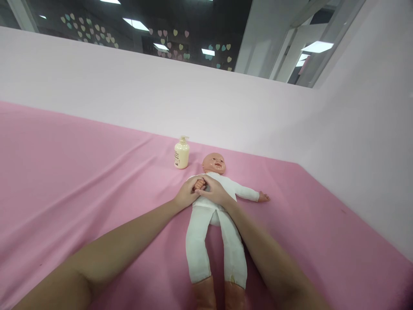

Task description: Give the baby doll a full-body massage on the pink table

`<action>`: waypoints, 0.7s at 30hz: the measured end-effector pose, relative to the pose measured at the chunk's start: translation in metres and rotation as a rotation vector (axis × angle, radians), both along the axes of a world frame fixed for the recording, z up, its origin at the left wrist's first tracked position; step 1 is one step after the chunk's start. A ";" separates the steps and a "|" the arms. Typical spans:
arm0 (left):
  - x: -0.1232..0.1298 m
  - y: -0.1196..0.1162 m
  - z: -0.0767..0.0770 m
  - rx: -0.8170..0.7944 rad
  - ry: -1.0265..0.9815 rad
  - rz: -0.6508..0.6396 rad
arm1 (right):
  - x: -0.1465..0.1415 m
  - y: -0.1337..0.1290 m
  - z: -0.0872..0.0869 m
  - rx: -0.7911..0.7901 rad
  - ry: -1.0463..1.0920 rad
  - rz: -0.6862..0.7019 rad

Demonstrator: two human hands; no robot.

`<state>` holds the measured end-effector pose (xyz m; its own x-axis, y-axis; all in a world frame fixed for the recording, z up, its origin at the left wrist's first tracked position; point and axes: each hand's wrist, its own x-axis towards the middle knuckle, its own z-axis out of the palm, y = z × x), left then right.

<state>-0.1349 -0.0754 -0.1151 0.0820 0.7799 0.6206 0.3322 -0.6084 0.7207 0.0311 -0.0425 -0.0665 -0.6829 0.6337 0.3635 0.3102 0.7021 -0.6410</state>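
Observation:
A baby doll with a white cloth body lies on its back on the pink sheet, head toward the wall and legs toward me. Over its chest, my left hand and my right hand meet around one of its small hands. Both sets of fingers curl about that doll hand, which shows between them. The doll's other arm stretches out to the right, untouched. Shiny white smears mark the doll's head.
A cream pump bottle stands upright left of the doll's head. Some folds run through the pink sheet. A white wall rises behind it, with a window bearing heart stickers above. Another white wall closes the right side.

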 end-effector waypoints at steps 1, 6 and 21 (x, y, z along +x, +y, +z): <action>0.000 0.000 0.000 -0.004 -0.002 0.005 | 0.000 0.000 0.000 0.003 0.000 0.000; 0.000 0.002 -0.001 -0.036 -0.007 -0.007 | -0.001 0.000 -0.001 0.007 -0.006 -0.001; -0.001 -0.001 0.002 0.015 0.032 0.005 | 0.001 0.002 -0.004 -0.022 0.035 0.031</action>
